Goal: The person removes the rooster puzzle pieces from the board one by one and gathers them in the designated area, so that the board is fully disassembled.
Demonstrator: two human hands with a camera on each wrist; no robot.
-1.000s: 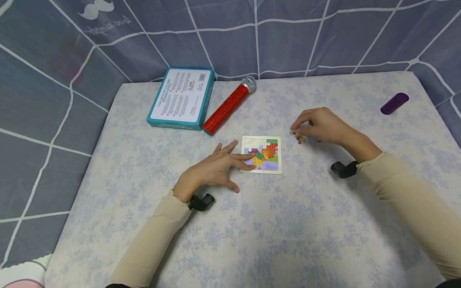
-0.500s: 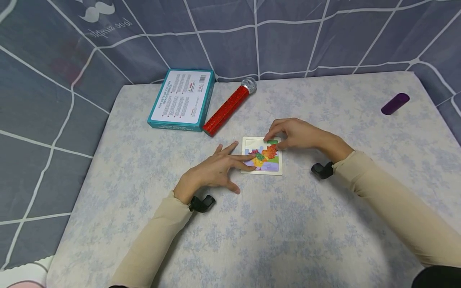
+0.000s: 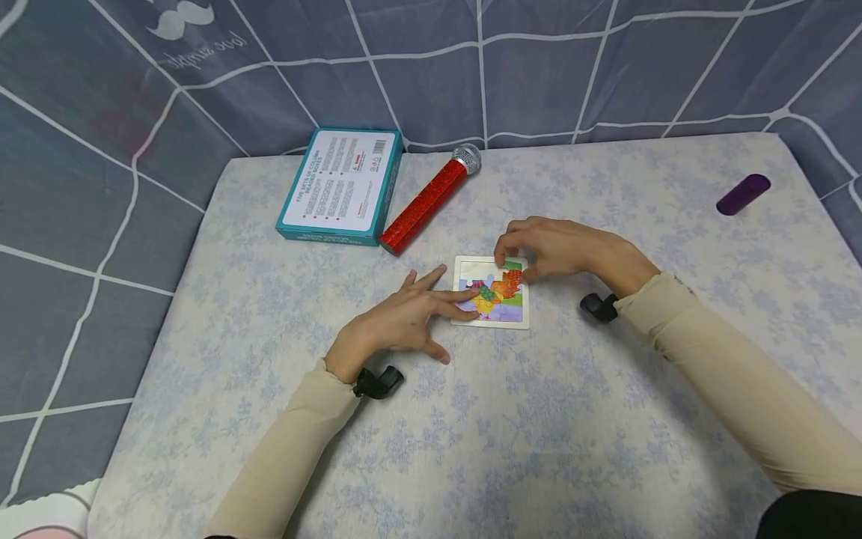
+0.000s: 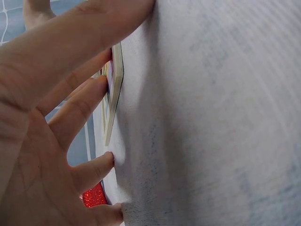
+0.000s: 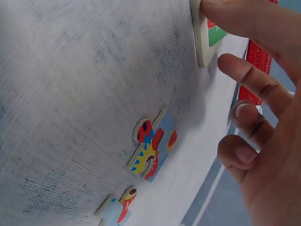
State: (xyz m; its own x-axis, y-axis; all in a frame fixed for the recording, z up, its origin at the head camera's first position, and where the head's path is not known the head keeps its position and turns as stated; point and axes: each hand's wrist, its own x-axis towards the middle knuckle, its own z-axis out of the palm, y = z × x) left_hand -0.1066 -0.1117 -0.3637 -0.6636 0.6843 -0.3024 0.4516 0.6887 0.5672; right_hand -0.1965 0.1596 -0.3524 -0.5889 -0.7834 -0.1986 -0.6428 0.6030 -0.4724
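A small square jigsaw puzzle (image 3: 512, 313) in a pale frame lies flat on the table, showing a colourful bird; its upper left part is bare white. My left hand (image 3: 404, 318) is spread, with two fingertips resting on the puzzle's left side; its thumb points away near the lower left. My right hand (image 3: 559, 247) bends its fingers over the upper right corner, thumb by the right edge. Whether a piece sits between those fingers is hidden. In the right wrist view, a puzzle piece (image 5: 157, 146) and another puzzle piece (image 5: 117, 210) lie loose on the cloth.
A teal-edged box (image 3: 340, 180) lies at the back left, beside a red glittery microphone (image 3: 427, 202). A dark purple cylinder (image 3: 743, 195) lies at the far right. Behind the patterned tablecloth (image 3: 512, 434) hangs a grey gridded curtain (image 3: 539, 67).
My right hand has moved left from the loose pieces to the puzzle's upper right corner, then stayed there with a slight shift of its fingers. The left hand has kept its place.
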